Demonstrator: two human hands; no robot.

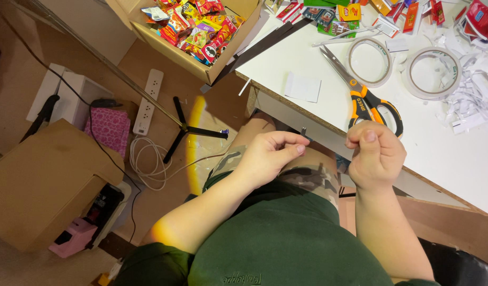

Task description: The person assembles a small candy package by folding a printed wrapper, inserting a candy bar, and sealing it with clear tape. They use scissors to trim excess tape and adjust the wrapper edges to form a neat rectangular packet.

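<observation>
My left hand (270, 154) is closed in front of my lap, its fingertips pinching a small dark piece (303, 130) just under the table's edge. My right hand (375, 154) is also closed, thumb up, fingers pinched together at the table edge; a thin clear strip seems to stretch between the two hands, hard to make out. Orange-and-black scissors (360, 94) lie shut on the white table (455, 159) just beyond my right hand. Two rolls of clear tape (370, 61) (433, 72) lie behind the scissors.
A cardboard box (201, 37) of colourful snack packets stands at the table's left end. Paper scraps (474, 95) and small packets (408, 13) lie at the back. On the floor are a power strip (148, 100), a coiled cable (148, 159), a black stand (188, 127) and a brown box (42, 180).
</observation>
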